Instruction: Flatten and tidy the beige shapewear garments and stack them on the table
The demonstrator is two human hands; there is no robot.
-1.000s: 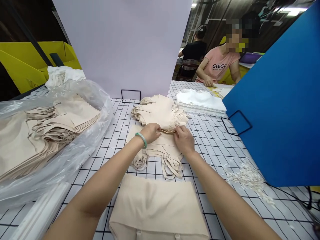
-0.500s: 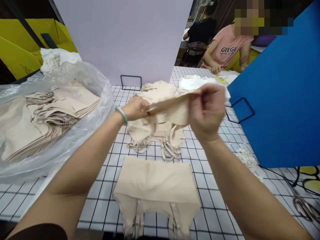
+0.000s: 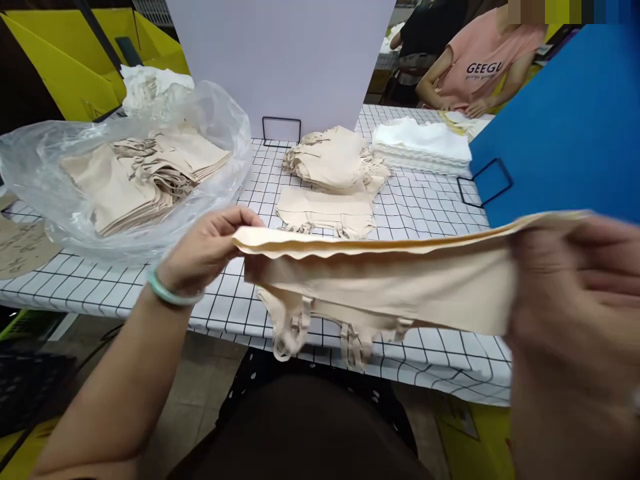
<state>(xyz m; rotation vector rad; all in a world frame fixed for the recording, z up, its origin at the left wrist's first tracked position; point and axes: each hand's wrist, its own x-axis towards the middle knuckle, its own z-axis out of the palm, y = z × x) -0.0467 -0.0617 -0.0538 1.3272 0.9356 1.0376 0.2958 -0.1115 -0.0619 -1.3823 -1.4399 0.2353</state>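
A beige garment (image 3: 390,280) is stretched sideways between my two hands above the table's front edge. My left hand (image 3: 203,247), with a pale green bangle at the wrist, pinches its left end. At the other end my right hand (image 3: 575,280), blurred, is closed on the fabric. Below the held piece hang beige straps (image 3: 355,343); whether they belong to it or to a garment underneath, I cannot tell. Just beyond lies a flat beige garment (image 3: 325,208), with a beige pile (image 3: 330,157) behind it.
A clear plastic bag (image 3: 225,127) of stacked beige garments lies at the left, with white fabric (image 3: 155,87) behind. A white stack (image 3: 420,143) stands at the back right, near a blue panel (image 3: 565,133). Across the table (image 3: 425,200), a person in a pink shirt handles fabric.
Both hands have come nearer and moved apart, stretching the beige garment wide. The view has tilted down, showing the table's front edge and my lap.
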